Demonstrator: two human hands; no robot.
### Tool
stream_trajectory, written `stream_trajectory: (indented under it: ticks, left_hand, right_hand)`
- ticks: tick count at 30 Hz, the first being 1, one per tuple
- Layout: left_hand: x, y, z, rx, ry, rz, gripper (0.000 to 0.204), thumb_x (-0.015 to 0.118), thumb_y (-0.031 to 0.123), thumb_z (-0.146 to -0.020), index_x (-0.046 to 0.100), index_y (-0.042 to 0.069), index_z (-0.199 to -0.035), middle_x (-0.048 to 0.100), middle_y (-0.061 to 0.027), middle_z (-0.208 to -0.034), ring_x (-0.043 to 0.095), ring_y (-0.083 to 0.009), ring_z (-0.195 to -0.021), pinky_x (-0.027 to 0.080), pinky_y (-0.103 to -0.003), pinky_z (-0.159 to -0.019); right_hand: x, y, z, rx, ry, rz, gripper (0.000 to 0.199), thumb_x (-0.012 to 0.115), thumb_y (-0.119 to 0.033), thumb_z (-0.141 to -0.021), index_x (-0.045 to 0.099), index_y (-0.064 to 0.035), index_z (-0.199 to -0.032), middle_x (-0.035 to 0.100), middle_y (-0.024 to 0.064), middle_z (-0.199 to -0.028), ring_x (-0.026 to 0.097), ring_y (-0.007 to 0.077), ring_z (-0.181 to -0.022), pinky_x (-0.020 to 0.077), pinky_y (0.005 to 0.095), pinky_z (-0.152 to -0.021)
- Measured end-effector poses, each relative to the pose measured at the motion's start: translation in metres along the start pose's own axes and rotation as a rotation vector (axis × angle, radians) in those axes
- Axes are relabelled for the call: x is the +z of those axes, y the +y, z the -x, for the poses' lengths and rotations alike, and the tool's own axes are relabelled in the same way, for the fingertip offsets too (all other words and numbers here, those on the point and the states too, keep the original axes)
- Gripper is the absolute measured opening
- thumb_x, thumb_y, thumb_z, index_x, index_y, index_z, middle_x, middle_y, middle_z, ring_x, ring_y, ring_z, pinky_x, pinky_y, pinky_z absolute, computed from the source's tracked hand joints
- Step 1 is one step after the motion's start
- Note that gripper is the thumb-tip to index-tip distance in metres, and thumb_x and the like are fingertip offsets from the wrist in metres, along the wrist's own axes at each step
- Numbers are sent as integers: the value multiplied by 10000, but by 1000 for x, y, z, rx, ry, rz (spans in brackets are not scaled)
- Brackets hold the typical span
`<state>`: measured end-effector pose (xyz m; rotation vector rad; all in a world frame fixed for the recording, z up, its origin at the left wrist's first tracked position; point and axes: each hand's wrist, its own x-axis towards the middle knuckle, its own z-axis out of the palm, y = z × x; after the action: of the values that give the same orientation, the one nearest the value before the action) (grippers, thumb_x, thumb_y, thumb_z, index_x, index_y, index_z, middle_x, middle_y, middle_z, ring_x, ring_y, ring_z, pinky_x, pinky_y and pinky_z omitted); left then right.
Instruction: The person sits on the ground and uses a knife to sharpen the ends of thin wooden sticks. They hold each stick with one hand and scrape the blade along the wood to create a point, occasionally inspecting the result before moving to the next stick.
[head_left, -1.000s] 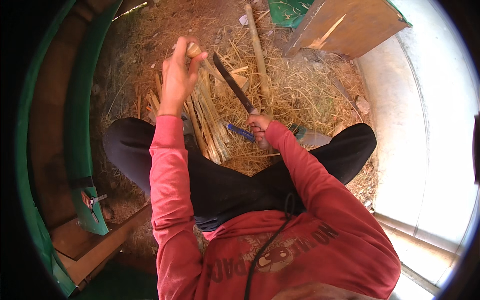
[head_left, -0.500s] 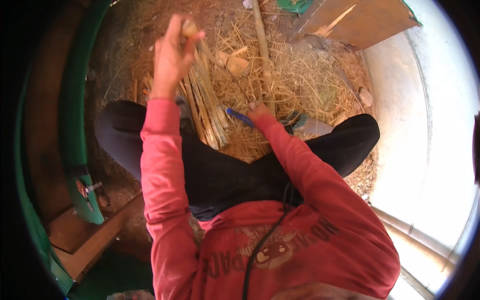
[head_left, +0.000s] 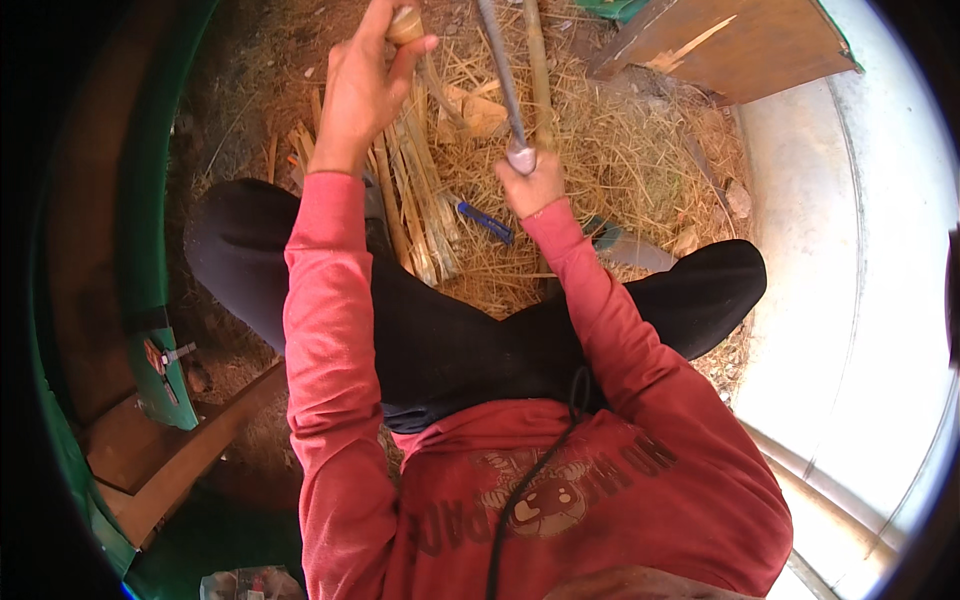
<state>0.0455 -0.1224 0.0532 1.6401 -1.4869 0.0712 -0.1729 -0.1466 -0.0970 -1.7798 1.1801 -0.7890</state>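
Red sleeves: both forearms run up from the lower edge, over black trousers on crossed legs.
Right hand [head_left: 532,186]: fingers clenched around the handle end of a long dark blade [head_left: 500,75], which slants up and slightly left from the fist toward the top edge.
Left hand [head_left: 368,85]: raised higher and to the left of the blade, fingers grasping the top of a pale bamboo stick [head_left: 405,25]; thumb and forefinger pinch its cut end, and the rest of the stick below the fist cannot be told apart from the litter.
Bamboo strips [head_left: 415,195]: a bundle of split pale slats lies on the ground between the two arms, just beyond the left knee.
Blue tool [head_left: 485,222]: small, blue-handled, lying on the straw just beside the strips and near the right wrist.
Straw [head_left: 620,150]: dry yellow litter covers the ground ahead of the knees.
Bamboo pole [head_left: 535,60]: a round length lies on the straw, just right of the blade.
Wooden board [head_left: 730,45]: brown panel at the top right, well apart from the hands.
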Motion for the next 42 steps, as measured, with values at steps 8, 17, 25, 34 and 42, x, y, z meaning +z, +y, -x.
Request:
stream_trajectory:
  ticks: [8, 17, 25, 34, 42]
  left_hand:
    - [3, 1, 1, -28, 20, 82, 330, 723, 179, -904, 537, 131, -1172, 723, -111, -917, 716, -275, -789, 538, -378, -685]
    - [-6, 12, 2, -47, -17, 168, 291, 706, 155, -920, 545, 104, -1155, 731, -97, -972, 714, -187, -885, 573, -327, -738]
    - [19, 3, -3, 18, 14, 169, 268, 690, 161, -928, 550, 155, -1156, 735, -90, -956, 737, -225, -847, 586, -359, -681]
    - [11, -5, -4, -108, -8, 134, 289, 709, 161, -921, 535, 99, -1143, 719, -79, -932, 696, -179, -865, 530, -328, -765]
    - [17, -3, -5, -112, 1, 171, 283, 709, 145, -918, 534, 82, -1132, 712, -80, -930, 686, -169, -879, 544, -330, -788]
  right_hand:
    - [38, 162, 20, 30, -374, 674, 438, 551, -398, -927, 661, 26, -908, 631, 209, -750, 670, 390, -738, 535, 456, -668]
    - [9, 113, -5, 742, -475, 26, 406, 715, -268, -773, 647, 87, -958, 667, 252, -822, 667, 417, -789, 530, 472, -697]
    - [31, 161, 12, 459, -82, -35, 294, 693, -272, -798, 656, -2, -906, 612, 153, -725, 614, 321, -613, 495, 500, -599]
    - [6, 131, -8, 975, -148, -546, 231, 645, -68, -789, 458, -92, -655, 394, 11, -499, 342, 159, -345, 299, 368, -353]
    - [11, 109, -16, 446, -10, -321, 217, 670, -162, -818, 622, 43, -871, 642, 140, -709, 628, 260, -597, 494, 406, -556]
